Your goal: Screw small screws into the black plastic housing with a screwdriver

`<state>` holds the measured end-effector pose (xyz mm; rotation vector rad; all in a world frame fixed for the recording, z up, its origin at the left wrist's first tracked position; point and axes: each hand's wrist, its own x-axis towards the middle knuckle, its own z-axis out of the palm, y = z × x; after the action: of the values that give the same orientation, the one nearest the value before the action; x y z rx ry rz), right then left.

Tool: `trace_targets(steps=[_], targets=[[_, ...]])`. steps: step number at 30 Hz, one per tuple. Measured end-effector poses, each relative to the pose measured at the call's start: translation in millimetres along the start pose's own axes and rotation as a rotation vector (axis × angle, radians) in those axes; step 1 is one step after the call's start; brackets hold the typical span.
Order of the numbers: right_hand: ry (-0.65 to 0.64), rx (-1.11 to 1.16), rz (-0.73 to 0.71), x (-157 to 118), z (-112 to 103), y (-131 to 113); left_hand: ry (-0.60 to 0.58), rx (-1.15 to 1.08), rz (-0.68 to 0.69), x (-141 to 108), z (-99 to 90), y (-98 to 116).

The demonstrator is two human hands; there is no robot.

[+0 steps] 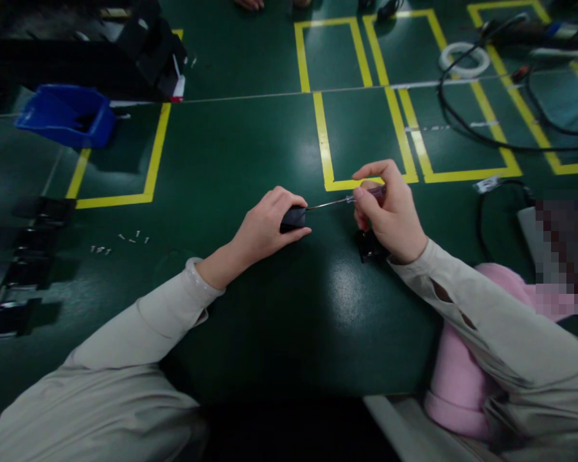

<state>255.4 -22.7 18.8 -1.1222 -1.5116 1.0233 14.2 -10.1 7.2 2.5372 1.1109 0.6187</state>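
My left hand (274, 218) grips a small black box-shaped part (293, 219) on the green table, fingers over its top and thumb along its near side. My right hand (390, 208) holds a screwdriver (334, 203) by its clear handle, with the shaft lying nearly level. The tip meets the right end of the black part; what it touches there is too small to make out. Under my right hand lies another small black part (367, 246), partly hidden. To the left, several small screws (132, 240) are scattered on the table.
A blue bin (70, 115) stands at the back left beside black equipment (139, 51). Several black parts (29, 250) line the left side. Yellow tape (322, 141) marks the green table. Cables (455, 115) and a white ring (464, 59) lie at right. A pink sleeve (462, 385) is close by.
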Motion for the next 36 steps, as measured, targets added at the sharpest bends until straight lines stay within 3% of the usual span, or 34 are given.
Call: trace_targets(steps=[36], targets=[[0.007,-0.019,0.018,-0.2,-0.3,0.5,-0.008,0.001,-0.017,-0.1,-0.4,0.3]])
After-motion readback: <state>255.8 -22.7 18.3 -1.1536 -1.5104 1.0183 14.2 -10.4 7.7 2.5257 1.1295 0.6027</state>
